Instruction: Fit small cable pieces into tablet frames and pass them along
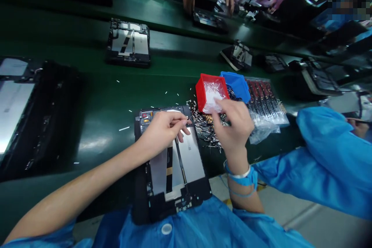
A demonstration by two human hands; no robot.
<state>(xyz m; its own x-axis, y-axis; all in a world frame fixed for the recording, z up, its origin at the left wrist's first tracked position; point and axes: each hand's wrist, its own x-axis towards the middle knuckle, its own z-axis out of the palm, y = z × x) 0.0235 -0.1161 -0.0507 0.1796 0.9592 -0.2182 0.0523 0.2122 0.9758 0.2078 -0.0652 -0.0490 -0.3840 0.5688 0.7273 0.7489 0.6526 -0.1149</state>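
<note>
In front of me an opened tablet (192,159) leans against the bench edge, its silver battery and flex cables bare. My left hand (167,128) is over the tablet's top part, thumb and fingers pinched together on a small dark piece too tiny to name. My right hand (234,122) is at the front of a red bin (198,93), somewhat smeared by motion; whether its fingers hold anything does not show. White slips in clear plastic (213,91) fill the red bin. A heap of small metal and black parts (206,128) lies between the bin and the tablet.
A blue bin (240,85) stands behind the red one, beside a tray of dark components (266,97) and a crumpled plastic bag (261,128). Other opened tablets (129,42) lie along the green bench (99,97). A co-worker's blue sleeve (328,162) is close on the right.
</note>
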